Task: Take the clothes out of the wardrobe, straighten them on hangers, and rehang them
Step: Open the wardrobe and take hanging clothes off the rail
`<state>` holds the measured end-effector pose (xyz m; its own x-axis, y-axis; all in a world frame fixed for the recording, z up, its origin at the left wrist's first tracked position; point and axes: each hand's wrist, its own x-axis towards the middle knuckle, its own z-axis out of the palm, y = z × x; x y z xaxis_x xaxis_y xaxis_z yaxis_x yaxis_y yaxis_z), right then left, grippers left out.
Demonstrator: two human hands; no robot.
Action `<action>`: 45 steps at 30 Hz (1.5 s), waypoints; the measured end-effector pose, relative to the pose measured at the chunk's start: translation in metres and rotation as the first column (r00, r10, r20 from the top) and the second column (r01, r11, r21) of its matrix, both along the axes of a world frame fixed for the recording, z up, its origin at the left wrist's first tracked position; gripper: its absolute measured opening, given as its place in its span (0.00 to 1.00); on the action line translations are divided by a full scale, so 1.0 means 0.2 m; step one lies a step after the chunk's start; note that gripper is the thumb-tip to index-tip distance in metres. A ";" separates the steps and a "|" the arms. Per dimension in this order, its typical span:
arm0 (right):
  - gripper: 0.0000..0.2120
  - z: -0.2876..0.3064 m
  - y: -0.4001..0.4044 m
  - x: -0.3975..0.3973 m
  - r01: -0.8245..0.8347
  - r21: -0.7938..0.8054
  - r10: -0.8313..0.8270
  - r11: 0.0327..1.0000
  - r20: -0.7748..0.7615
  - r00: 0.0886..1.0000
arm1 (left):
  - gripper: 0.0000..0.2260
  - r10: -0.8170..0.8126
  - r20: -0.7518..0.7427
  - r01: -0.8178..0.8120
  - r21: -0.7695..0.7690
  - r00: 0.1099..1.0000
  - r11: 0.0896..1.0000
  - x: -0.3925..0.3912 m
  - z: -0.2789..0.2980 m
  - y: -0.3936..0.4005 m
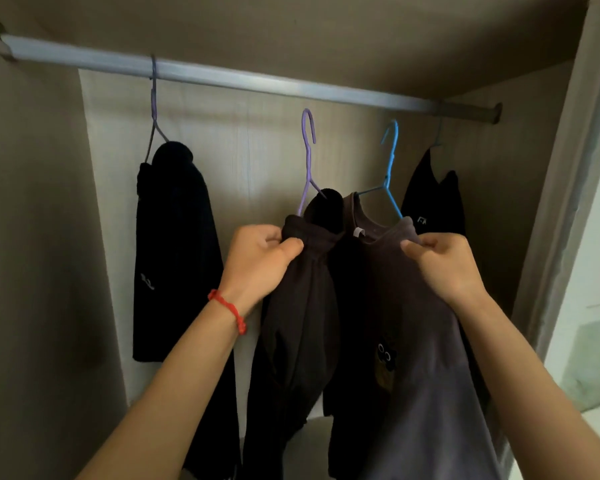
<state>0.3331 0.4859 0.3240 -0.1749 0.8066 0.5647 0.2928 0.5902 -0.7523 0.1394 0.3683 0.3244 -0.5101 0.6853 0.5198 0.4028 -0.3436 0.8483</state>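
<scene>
Well, the wardrobe [49, 237] is big and dark inside, with 1 long silver rail [257, 83] across the top. 2 garments are off the rail and up in the air just below it, side by side and touching. The left hand [260, 261] has its grip tight on the bunched top of the dark brown one [302, 323], which sits on the purple hanger [308, 161]. The right hand [444, 261] pinches the shoulder of the grey shirt [413, 341] on the blue hanger [390, 161].

What could go wrong? The brown one is all scrunched up on 1 side, so I think it could slide off its hanger. The 2 hooks are free and could snag each other, or miss the rail when lifted. Holding 2 at once makes each one harder to straighten.

Counting now: 4 garments, 2 held and 2 hanging on the rail, a black one on the left [174, 254] and a black one on the right [433, 199]. 4 hangers, 2 hands, 1 red bracelet [227, 310].
</scene>
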 end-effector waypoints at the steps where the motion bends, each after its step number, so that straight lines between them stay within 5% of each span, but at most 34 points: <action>1: 0.15 -0.06 -0.03 0.02 -0.006 -0.027 0.006 1.000 0.001 1.000 | 0.13 -0.010 0.016 0.010 -0.003 1.000 1.000 0.01 -0.06 -0.02; 9: 0.16 -0.46 -0.32 0.14 0.094 -0.181 -0.096 0.979 0.000 0.995 | 0.07 -0.097 0.089 0.103 -0.058 0.991 0.993 0.00 -0.42 -0.21; 19: 0.14 -0.58 -0.99 0.03 0.424 -0.091 -0.428 0.901 -0.027 0.903 | 0.05 -0.399 0.145 0.409 -0.045 0.905 0.911 -0.05 -0.58 -0.62; 29: 0.17 -0.61 -1.67 -0.02 0.627 -0.154 -0.640 0.764 -0.057 0.766 | 0.08 -0.630 0.165 0.645 -0.061 0.759 0.762 -0.08 -0.60 -1.06; 45: 0.17 -0.63 -2.24 -0.03 0.791 -0.219 -0.815 0.571 -0.042 0.577 | 0.04 -0.854 0.179 0.870 -0.028 0.489 0.493 0.00 -0.60 -1.31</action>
